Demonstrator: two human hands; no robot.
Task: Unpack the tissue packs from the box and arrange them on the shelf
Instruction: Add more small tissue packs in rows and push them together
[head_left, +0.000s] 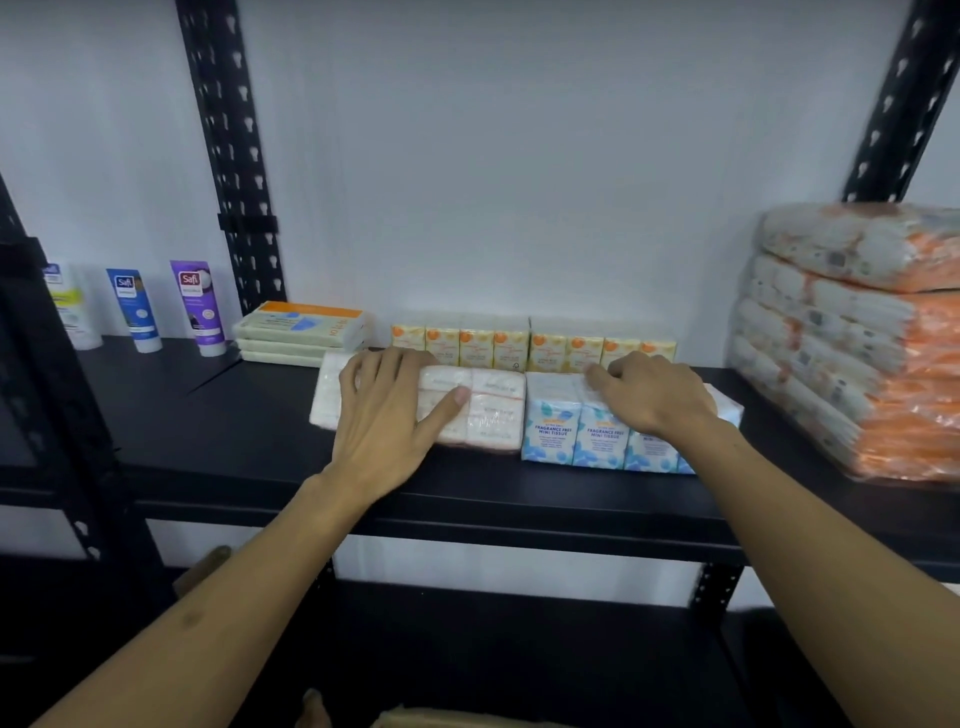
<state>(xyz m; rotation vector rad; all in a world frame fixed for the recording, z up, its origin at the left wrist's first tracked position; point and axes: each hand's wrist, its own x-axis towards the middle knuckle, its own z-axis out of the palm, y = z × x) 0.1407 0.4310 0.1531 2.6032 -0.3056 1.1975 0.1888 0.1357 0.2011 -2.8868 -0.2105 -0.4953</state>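
Left hand (383, 415) and right hand (655, 396) partly cover tissue packs (550, 431)

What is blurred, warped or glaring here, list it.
Head view: the stack of orange-and-white plastic-wrapped packs at right is smeared; the black perforated steel uprights lean inward from wide-angle distortion; print on the blue-and-white mini tissue pack reads clearly; light is soft and even, without glare.

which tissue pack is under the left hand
The pale pink pack, front row left. The left hand rests on it; the right hand is on the blue pack beside it.
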